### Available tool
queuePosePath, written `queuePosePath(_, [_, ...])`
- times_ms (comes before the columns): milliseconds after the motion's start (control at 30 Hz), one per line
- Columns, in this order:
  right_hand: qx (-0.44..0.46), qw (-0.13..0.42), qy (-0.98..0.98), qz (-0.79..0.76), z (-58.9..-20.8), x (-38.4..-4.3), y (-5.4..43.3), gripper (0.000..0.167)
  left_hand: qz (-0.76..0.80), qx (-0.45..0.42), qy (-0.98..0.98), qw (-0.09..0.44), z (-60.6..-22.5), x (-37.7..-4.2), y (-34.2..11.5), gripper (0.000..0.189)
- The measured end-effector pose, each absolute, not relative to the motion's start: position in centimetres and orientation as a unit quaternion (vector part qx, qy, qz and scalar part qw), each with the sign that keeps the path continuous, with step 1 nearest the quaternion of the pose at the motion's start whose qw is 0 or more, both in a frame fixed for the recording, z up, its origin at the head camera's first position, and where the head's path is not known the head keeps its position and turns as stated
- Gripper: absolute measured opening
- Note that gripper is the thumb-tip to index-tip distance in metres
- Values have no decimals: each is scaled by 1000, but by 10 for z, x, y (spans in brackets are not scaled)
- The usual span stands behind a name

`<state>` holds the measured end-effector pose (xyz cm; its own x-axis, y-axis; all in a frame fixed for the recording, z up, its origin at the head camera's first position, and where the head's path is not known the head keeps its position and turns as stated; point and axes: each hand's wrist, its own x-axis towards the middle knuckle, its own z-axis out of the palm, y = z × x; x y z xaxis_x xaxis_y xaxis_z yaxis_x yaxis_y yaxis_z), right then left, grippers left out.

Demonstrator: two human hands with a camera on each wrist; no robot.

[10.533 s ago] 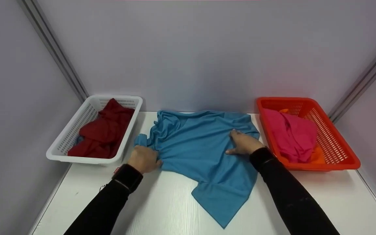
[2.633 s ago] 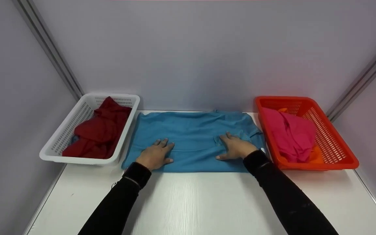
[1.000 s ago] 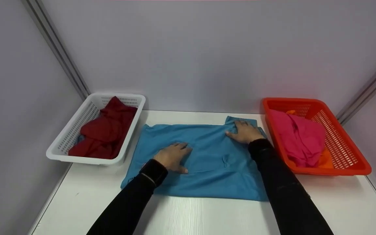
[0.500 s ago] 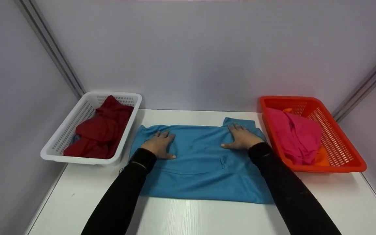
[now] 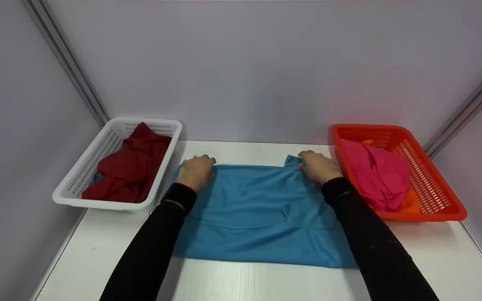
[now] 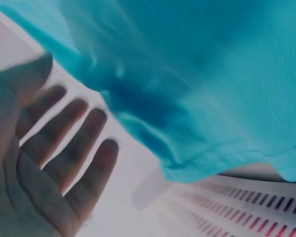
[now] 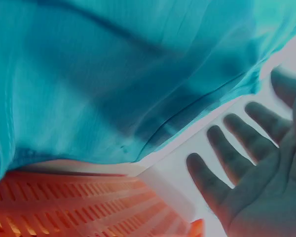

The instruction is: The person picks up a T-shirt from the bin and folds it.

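Note:
A blue shirt [image 5: 249, 205] lies folded into a wide rectangle on the white table, with a small piece sticking out past its far edge at the right. At the far left corner is my left hand [image 5: 196, 171], and in the left wrist view its fingers [image 6: 80, 148] are straight and spread beside the cloth's edge. My right hand [image 5: 319, 166] is over the far right corner by the protruding piece. Its fingers [image 7: 227, 153] also look straight and apart in the right wrist view, just beyond the cloth. Part of the far corners is hidden under the hands.
A white basket [image 5: 78, 203] at the left holds a dark red cloth [image 5: 128, 167]. At the right, a red basket [image 5: 437, 215] contains a pink cloth [image 5: 377, 171] and an orange one [image 5: 410, 202]. Grey walls [image 5: 249, 75] enclose the white table [image 5: 224, 284].
From a wrinkled spread, the shirt became a rectangle, then came nearer to me. Over the last half second both hands have moved from lying flat on it to its far edge.

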<state>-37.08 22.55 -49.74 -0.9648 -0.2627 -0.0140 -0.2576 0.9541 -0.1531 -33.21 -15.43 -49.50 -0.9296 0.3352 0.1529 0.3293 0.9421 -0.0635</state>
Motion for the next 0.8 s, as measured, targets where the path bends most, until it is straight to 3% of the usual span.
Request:
queuePosePath(300, [-124, 40, 990, -51, -513, -388, 232, 40, 87, -129, -988, 7, -504, -347, -166, 21])
queuePosePath(467, [-135, -27, 990, 1, -519, -391, 233, 29, 90, -127, -988, 18, -506, -349, -166, 19])
queuePosePath(667, [-115, -22, 993, 30, -500, -389, 228, 18, 102, -130, -986, 25, -500, -349, -170, 19])
queuePosePath(800, [-93, -52, 994, 28, -476, -390, 229, 10, 102, -125, -986, 51, -492, -350, -174, 19])
